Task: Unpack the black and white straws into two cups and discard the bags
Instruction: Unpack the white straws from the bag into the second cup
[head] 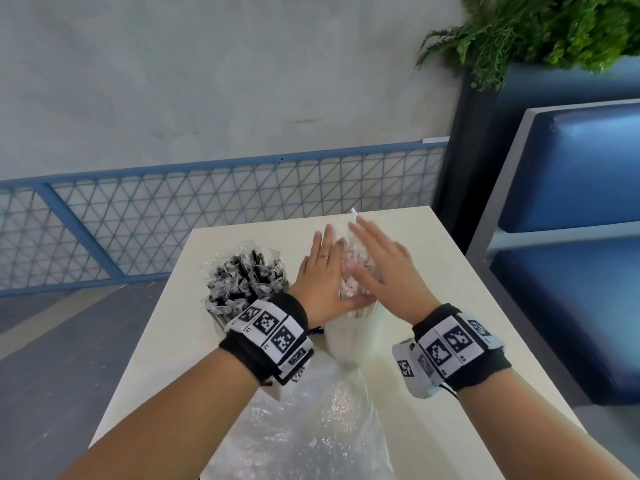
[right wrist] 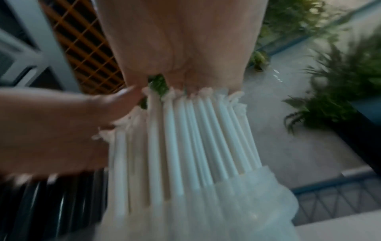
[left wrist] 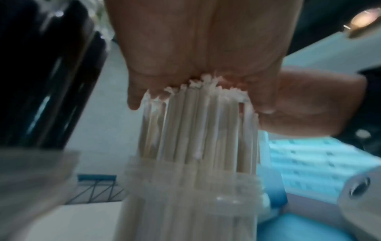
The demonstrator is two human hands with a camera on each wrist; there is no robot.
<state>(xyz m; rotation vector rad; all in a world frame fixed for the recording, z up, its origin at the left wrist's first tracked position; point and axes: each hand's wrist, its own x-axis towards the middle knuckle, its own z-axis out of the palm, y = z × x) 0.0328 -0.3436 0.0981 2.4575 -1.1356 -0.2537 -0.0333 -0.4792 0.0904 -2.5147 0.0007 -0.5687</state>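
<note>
White straws [head: 353, 271] upright in clear cup [head: 349, 337]; left hand [head: 322, 275] & right hand [head: 384, 268] flat, fingers straight, pressing tops. No legible text.

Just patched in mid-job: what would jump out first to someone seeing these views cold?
First, both hands, the left hand and the right hand, with straight fingers pressed against the tops of the white straws standing in a clear cup mid-table. Just left of it stands a bundle of black straws in crinkly clear wrappers. Nearest the camera, an empty clear plastic bag lies on the white table.
</note>
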